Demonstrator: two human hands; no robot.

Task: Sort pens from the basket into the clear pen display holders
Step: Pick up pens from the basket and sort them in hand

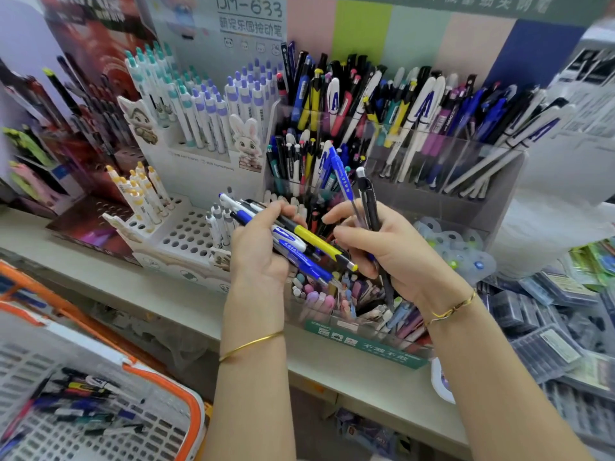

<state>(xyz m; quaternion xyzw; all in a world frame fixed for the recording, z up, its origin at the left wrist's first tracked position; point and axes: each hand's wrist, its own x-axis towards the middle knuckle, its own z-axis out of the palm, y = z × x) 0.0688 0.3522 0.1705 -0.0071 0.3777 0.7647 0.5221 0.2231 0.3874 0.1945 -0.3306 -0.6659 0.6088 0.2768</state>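
My left hand [258,251] grips a bundle of pens [299,242], blue, white and one yellow, lying slanted across the palm. My right hand [392,247] holds two upright pens, a blue pen [342,181] and a black pen [367,197], just in front of the clear tiered pen display holders [442,201]. The holders' compartments are packed with mixed pens. The white basket with an orange rim [186,404] sits at the lower left and has several loose pens [83,404] on its floor.
A white cardboard pen stand [186,234] with hole rows and cartoon figures stands left of the holders. A dark red display [86,134] is further left. Packaged refills [549,327] are piled on the right. The beige shelf edge [166,294] runs below my wrists.
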